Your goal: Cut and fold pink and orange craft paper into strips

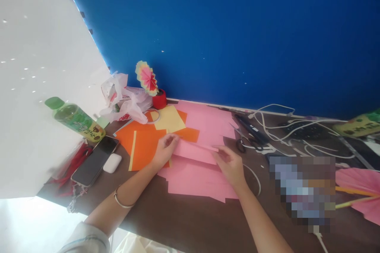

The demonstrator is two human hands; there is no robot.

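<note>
Pink strip point(194, 153) spans the gap between the hands, over pink sheets point(192, 180), midway between front and back edges of the table point(166, 217). Long axis roughly parallels the back edge. Left hand point(165, 151) pinches its left end, fingers nearly closed; right hand point(232, 166) pinches the right end, fingers loosely curled.

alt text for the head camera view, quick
Left hand and right hand hold a piece of pink paper over pink sheets on a dark desk. Orange sheets, a phone and a green-capped bottle are to the left; scissors and white cables are to the right.
</note>
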